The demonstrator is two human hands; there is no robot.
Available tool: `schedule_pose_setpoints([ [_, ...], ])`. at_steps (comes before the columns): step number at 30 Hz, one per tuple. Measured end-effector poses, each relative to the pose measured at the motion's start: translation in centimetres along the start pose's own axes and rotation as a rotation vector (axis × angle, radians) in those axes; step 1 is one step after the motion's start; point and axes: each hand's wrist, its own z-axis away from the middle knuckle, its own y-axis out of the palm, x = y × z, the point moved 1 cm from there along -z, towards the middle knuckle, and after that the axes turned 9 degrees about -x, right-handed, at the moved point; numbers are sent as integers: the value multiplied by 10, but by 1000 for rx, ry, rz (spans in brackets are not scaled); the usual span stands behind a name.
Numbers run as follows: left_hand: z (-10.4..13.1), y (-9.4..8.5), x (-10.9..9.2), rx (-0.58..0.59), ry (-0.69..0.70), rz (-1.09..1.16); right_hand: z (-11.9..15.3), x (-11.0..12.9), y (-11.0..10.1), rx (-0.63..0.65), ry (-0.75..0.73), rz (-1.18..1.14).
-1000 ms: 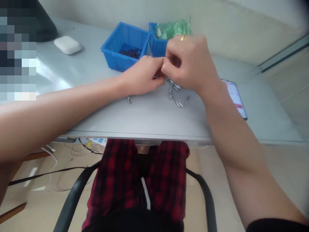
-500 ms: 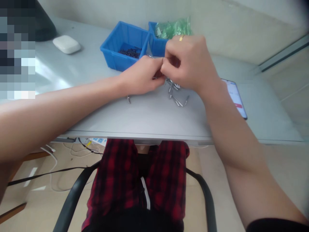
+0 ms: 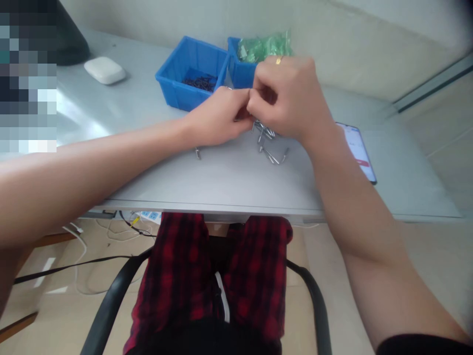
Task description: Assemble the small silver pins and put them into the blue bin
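Note:
My left hand and my right hand meet fingertip to fingertip over the desk. Both are closed in a pinch; whatever lies between the fingers is hidden or too small to name. Just below my right hand lies a loose heap of small silvery metal pieces, some thin and bent. One more small metal piece lies under my left wrist. Behind my left hand stands a blue bin with dark, thin small parts in it. A second blue bin holds green plastic packets.
A white rounded case sits at the left of the grey desk. Beyond my right forearm lies a phone with its screen lit. Chair armrests flank my legs, and cables run on the floor at the left.
My hands stay pinched together in nearly the same place. The whole view has shifted very slightly; the bins and metal pieces lie as before.

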Motion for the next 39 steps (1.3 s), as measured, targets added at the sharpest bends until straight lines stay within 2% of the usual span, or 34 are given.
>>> schedule_pose_setpoints([
  [5,-1,-1,-8,-9,-72,63,0,-1,-2,-8,2,9],
  [9,-1,-4,-19,1,-72,189,-1,-2,1,-161,-19,-59],
  [13,-1,-7,-25,-58,-68,300,-2,-7,7,-289,52,-22],
  [16,-1,-10,-26,-119,-109,334,-2,-9,10,-334,120,-11],
  [21,-3,-5,-19,-186,-55,354,0,-5,8,-147,121,-206],
  [23,-6,-1,-14,-305,-23,425,1,-4,7,-109,144,-226],
  [27,-10,7,-7,-334,22,500,1,-4,6,-107,206,-302],
  [32,-7,4,-11,-307,12,498,1,-4,10,-140,201,-543],
  [35,-7,1,-13,-294,8,482,-1,-5,12,-157,253,-713],
  [39,-10,3,-12,-328,29,562,-3,-7,14,-145,314,-756],
])
